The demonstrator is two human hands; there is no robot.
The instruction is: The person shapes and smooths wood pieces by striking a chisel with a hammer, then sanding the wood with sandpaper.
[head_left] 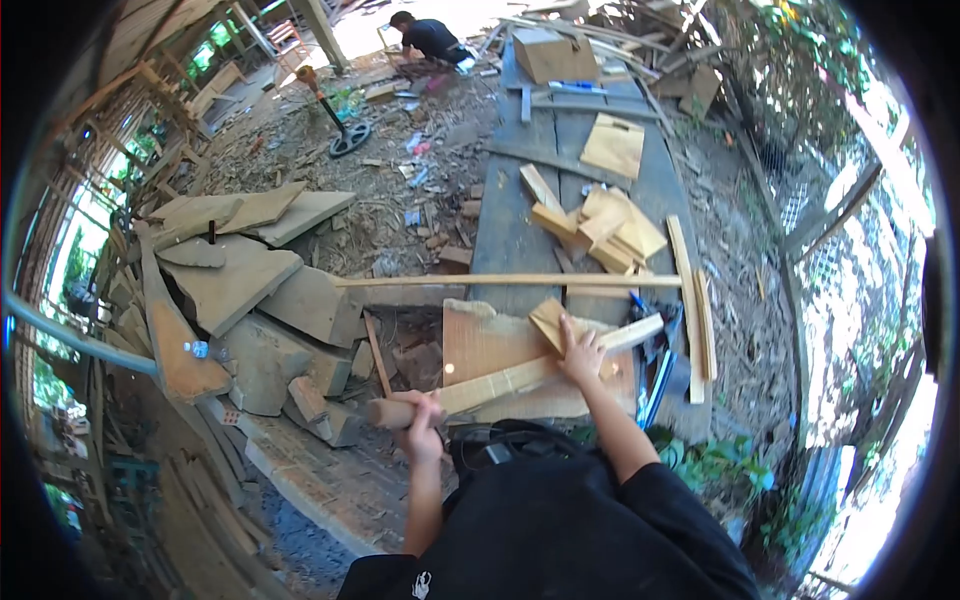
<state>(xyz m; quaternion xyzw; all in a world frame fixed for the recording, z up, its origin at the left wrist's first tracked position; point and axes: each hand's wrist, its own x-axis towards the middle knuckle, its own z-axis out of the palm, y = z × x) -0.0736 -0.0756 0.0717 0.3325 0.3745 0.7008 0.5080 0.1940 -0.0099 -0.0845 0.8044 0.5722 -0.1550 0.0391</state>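
A long pale wooden strip (500, 388) lies slantwise in front of me. My left hand (421, 414) is closed round it near its darker, blunt left end (388, 412). My right hand (581, 356) rests over the strip further along, its thumb stretched against a small wooden block (547, 322) that sits against the strip's far side. Beneath both is a light brown board (480, 345) on the dark bench (520, 225). The palm side of my right hand is hidden.
Offcuts (620, 225) lie along the bench, beside a thin stick (510, 281) crossing it. Dark tools (660, 350) sit at right. Broken slabs (240, 275) pile up at left. A wheeled pole (340, 120) and a crouching person (432, 40) are farther back.
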